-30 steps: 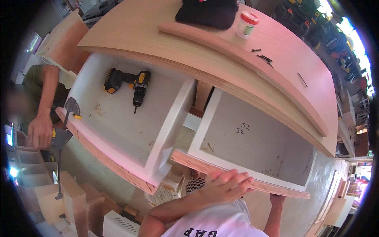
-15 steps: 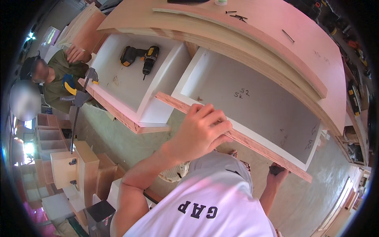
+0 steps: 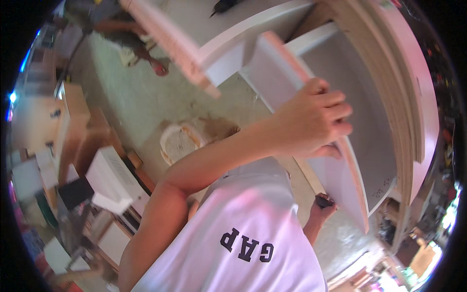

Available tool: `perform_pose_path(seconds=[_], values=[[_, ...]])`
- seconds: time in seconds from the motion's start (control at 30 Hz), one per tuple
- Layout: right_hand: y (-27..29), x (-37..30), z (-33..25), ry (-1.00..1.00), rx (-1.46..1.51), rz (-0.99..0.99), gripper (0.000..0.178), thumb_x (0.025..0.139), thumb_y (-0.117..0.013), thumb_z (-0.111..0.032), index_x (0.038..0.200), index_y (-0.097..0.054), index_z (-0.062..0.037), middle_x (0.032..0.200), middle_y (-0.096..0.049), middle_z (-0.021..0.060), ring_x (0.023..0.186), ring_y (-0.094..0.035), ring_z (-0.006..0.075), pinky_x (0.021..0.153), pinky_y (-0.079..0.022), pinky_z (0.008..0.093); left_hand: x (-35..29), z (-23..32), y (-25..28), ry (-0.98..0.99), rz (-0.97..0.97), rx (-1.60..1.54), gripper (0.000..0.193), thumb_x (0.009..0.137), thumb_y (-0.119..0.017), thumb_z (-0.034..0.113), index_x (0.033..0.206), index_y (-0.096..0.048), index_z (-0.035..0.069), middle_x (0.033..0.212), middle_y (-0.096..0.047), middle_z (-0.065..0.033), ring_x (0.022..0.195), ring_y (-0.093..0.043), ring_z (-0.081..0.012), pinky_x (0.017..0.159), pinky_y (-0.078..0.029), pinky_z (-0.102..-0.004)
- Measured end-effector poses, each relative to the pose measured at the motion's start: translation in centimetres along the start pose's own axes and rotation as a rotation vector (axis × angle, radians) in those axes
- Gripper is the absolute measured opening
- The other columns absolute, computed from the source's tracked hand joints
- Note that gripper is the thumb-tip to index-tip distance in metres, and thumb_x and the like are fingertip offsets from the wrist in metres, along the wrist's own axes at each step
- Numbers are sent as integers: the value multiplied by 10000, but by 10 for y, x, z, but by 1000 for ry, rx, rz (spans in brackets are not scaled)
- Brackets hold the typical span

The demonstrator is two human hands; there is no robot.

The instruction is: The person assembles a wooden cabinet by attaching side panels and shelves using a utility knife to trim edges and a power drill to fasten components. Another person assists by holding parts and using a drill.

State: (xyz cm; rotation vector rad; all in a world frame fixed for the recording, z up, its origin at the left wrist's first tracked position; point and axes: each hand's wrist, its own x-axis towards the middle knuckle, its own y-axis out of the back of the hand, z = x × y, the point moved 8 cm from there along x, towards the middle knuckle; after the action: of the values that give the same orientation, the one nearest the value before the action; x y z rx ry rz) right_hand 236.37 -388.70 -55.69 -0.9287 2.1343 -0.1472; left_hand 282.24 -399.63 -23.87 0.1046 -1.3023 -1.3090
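My left hand [image 3: 318, 119] is closed over the top edge of an open drawer [image 3: 348, 160], with its fingers on the inner side and its thumb on the outer face. The drawer front has a raw, pinkish wood edge and a pale face, and dark handwriting marks the inside of the box. Lower down, beside the outer face of that front, my right hand [image 3: 322, 208] is closed round a small dark object whose kind I cannot make out. A second open drawer [image 3: 231, 48] stands to the left, with the tip of a power drill [image 3: 224, 6] at the picture's top edge.
A thick plywood cabinet top [image 3: 428, 141] overhangs the drawers on the right. Behind my left arm stands a seat with a perforated pale top [image 3: 180, 143]. Wooden cabinets [image 3: 78, 107] and a white box [image 3: 114, 180] fill the left. Another person's leg [image 3: 131, 41] shows at upper left.
My view has swung, so the drawers sit higher and more to the right. The drawer front now shows its outer face. My left hand still grips its edge; the clamp has left view.
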Motion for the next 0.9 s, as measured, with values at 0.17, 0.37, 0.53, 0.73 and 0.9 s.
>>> perform_pose_path(seconds=[0.17,0.37,0.53,0.73,0.9], values=[[83,70,-2,-226,-253,55,686,1127,-312,-549,1085,-604,70,866,-632,194,865,-589,345,865,-512,509,-18,3,0,-48,156,-59,243,797,-837,391,910,-754,193,1065,-663,44,1145,-597,-183,1063,-420,-493],[43,54,-15,-374,-181,192,595,1171,-314,-392,1138,-606,126,967,-624,246,894,-590,354,860,-537,483,-68,27,8,52,582,44,115,845,-765,214,950,-743,172,1191,-683,10,1284,-591,-167,1262,-340,-617],[31,47,-28,-176,-146,115,435,1138,-444,-291,1299,-603,80,1176,-654,231,1043,-626,360,907,-558,481,-107,53,8,108,522,-186,172,867,-765,205,1033,-728,181,1315,-680,-8,1390,-552,-180,1303,-282,-669],[2,54,-26,-263,-158,-230,405,1110,-491,-248,1400,-580,19,1289,-657,207,1177,-629,363,991,-563,472,-85,79,-21,125,397,-142,529,826,-844,422,1295,-663,255,1518,-587,-69,1556,-407,-269,1291,-209,-758],[-17,-10,-6,-84,-370,-254,491,1141,-535,-414,1475,-555,-55,1354,-655,148,1206,-624,293,910,-546,401,-77,68,-68,121,368,82,678,753,-870,533,1371,-659,352,1572,-536,-68,1610,-312,-301,1194,-240,-866]])
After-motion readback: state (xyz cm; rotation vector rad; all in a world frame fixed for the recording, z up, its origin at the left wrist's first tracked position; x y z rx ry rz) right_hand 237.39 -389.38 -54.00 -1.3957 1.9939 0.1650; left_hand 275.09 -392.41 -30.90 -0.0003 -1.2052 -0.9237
